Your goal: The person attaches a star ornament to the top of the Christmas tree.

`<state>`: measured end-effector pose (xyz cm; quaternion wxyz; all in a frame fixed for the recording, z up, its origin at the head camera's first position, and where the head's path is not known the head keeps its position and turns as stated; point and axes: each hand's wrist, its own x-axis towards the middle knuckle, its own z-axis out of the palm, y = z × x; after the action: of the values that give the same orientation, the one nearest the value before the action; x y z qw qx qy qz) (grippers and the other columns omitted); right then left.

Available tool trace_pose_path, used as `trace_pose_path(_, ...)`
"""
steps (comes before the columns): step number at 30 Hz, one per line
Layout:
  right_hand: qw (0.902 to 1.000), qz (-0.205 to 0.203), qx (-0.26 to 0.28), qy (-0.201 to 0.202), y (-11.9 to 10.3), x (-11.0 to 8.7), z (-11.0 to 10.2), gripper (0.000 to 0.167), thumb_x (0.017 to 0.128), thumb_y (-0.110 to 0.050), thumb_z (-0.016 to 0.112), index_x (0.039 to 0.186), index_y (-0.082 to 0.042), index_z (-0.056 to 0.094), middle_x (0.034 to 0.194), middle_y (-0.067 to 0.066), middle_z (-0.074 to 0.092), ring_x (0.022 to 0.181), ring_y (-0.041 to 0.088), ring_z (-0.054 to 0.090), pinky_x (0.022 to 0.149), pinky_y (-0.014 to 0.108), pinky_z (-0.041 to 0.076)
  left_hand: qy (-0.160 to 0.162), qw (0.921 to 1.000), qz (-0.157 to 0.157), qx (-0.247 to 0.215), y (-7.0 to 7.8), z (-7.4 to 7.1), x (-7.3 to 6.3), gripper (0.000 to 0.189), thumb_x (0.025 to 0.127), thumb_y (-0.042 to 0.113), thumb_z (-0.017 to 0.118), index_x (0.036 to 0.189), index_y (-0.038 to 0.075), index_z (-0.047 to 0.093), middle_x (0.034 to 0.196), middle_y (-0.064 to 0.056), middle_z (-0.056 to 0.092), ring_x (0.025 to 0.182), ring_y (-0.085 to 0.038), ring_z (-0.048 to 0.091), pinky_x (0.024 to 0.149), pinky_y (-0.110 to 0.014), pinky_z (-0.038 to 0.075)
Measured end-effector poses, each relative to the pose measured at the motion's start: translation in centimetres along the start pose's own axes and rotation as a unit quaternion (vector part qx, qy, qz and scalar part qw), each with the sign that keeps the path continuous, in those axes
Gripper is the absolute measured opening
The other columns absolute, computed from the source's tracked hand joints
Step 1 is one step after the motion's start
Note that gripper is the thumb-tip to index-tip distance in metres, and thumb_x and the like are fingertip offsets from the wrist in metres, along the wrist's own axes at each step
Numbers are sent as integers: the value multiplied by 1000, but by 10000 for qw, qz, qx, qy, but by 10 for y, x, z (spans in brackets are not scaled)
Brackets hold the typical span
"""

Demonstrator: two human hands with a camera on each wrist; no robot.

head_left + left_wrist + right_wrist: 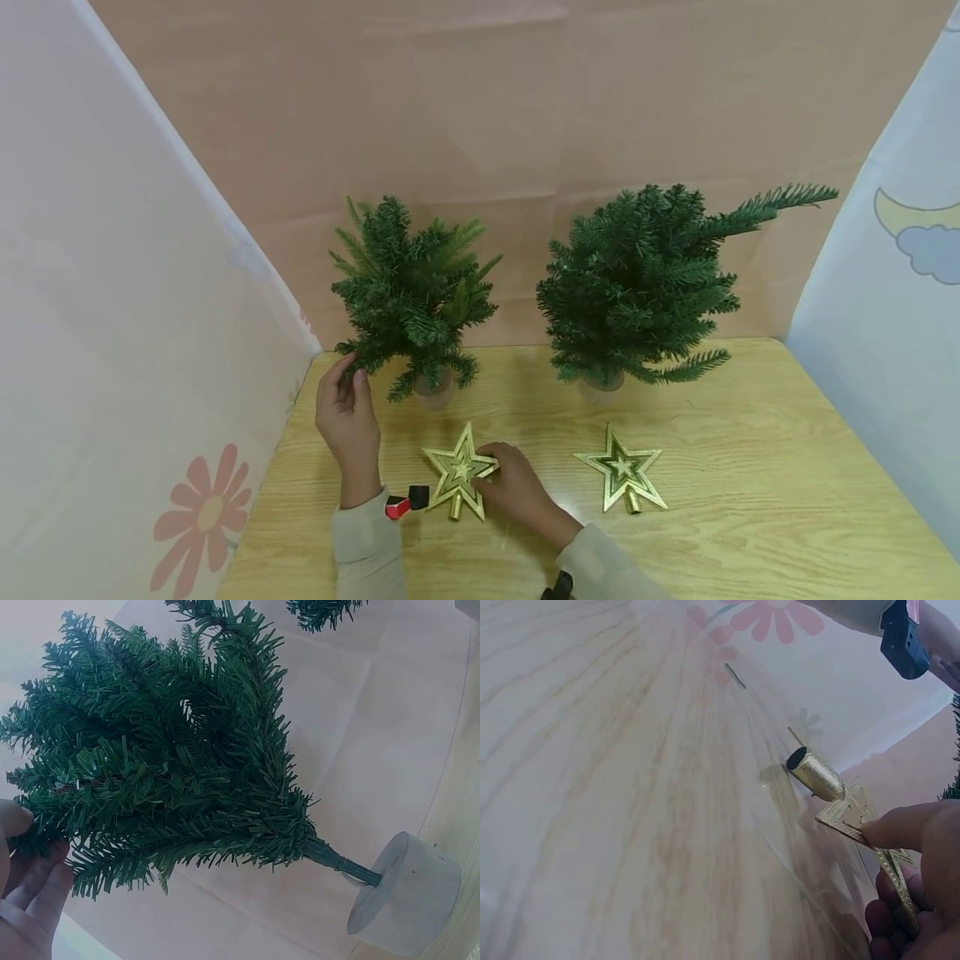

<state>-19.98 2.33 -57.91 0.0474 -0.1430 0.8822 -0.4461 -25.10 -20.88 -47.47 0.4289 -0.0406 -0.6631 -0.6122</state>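
My left hand point(349, 421) is at the lower left of the left small Christmas tree point(412, 300), a branch tip between its thumb and fingers. In the left wrist view that branch point(49, 825) runs between the thumb and the curled fingers point(45, 892). My right hand point(517, 487) pinches a gold star tree topper point(459, 471) by its right-hand points. The right wrist view shows the thumb point(904, 825) on one side of the star and the fingers on the other, with the topper's hollow socket point(817, 776) facing out.
A second gold star topper point(621, 468) lies on the wooden table point(772, 492) to the right. Behind it stands another small tree point(637, 283), one branch reaching far right. The left tree has a round pale base point(409, 892). Cloth walls point(525, 108) enclose the back and sides.
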Motion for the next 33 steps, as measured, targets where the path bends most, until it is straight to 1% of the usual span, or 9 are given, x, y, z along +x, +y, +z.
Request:
trace_pose_path(5,9994,157,282,115,1,-1,-1,34,92,-28,70,122,-16,62,123,2,60,104,18,61,83,38,53,47,10000,-47,61,0,1,1,28,97,0,57,123,5,66,114,-11,59,104,-20,62,91,-26,53)
trace_pose_path(7,9980,225,584,93,0,-1,-2,33,92,-29,69,122,-17,62,125,4,60,97,16,63,79,36,55,66,9999,-69,65,3,2,1,28,97,-2,57,123,3,66,113,-12,59,104,-18,62,92,-26,53)
trace_pose_path(11,9914,377,1255,-74,0,-1,-5,31,93,-30,68,121,-18,64,127,7,59,83,13,65,67,31,56,83,9999,-87,82,15,4,2,27,96,-7,55,121,-4,64,113,-15,59,104,-18,62,93,-32,53)
trace_pose_path(13,9877,470,1482,-142,1,-1,-6,30,93,-30,68,120,-19,65,126,8,59,81,14,65,64,30,56,92,9999,-106,93,23,5,2,27,95,-8,55,121,-7,63,113,-16,59,104,-18,61,93,-35,53)
trace_pose_path(17,9829,632,1719,-168,3,-1,-6,29,92,-30,70,118,-20,66,126,7,59,81,16,64,64,31,56,105,9998,-125,130,35,5,1,26,95,-8,55,120,-8,63,112,-15,59,104,-17,62,93,-36,53)
trace_pose_path(23,9762,727,2039,-85,4,-2,-4,30,91,-29,71,118,-17,67,126,9,59,79,18,65,63,33,57,74,9998,-83,180,37,5,1,25,96,-5,55,120,-9,63,112,-15,59,105,-16,62,93,-34,53)
trace_pose_path(26,9740,784,2124,-85,5,-1,-3,30,91,-28,71,118,-15,67,125,10,59,77,19,65,61,34,56,58,9998,-60,164,34,4,1,25,97,-2,56,120,-9,62,112,-16,59,105,-16,62,92,-28,53)
trace_pose_path(29,9708,870,2235,-81,5,-1,-4,30,91,-27,71,118,-14,67,125,10,59,75,20,63,59,35,55,57,9998,-94,148,22,3,1,25,97,0,56,121,-7,63,113,-16,59,105,-17,62,92,-24,52)
trace_pose_path(33,9700,924,2250,-31,4,-1,-6,30,91,-27,71,117,-14,68,123,10,59,72,21,61,58,35,54,79,9998,-133,156,7,1,0,26,97,3,58,122,-2,64,114,-13,59,106,-18,62,92,-27,53)
